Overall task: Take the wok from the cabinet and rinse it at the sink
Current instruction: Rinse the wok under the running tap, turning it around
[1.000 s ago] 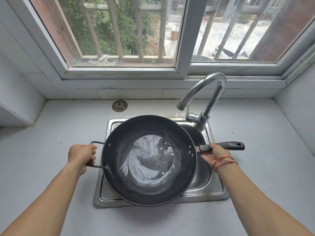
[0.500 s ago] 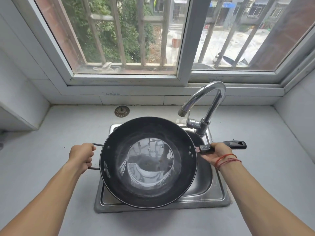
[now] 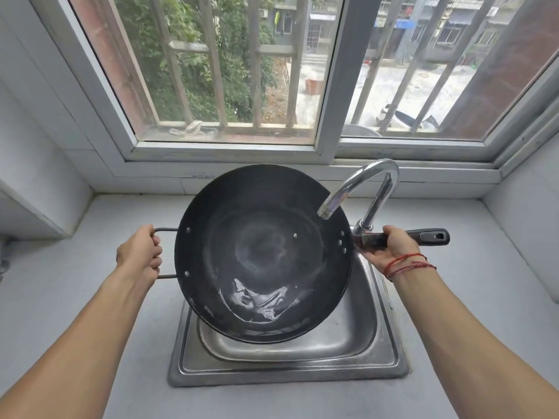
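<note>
- Over a steel kitchen sink (image 3: 287, 365) below a barred window (image 3: 230, 71), a person holds a black wok (image 3: 263, 252) tipped toward themselves, far rim raised and near rim dipping into the basin.
- Left hand (image 3: 139, 252) is curled tight round the wire loop handle (image 3: 165, 229); right hand (image 3: 390, 247), red string (image 3: 405, 264) at the wrist, wraps the long black handle (image 3: 431, 237) close to the bowl. Both fists are closed on the pan, nothing else in either.
- A shallow pool of water (image 3: 260, 303) gathers against the lower near wall of the wok. The faucet (image 3: 363, 179) arches over the pan's right side, its spout inside the rim line; no stream shows from it.
- The step appears to be swirling or tipping out the rinse water. Done well, that likely means rolling both wrists together so the water sweeps the whole inner wall, with the low rim kept over the basin and not over the grey counter (image 3: 90, 297).
- Risk, on this view: the right rim sits close to the faucet's neck, so a wide swing could knock it. A slow, even pour from the near lip would limit splashing.
</note>
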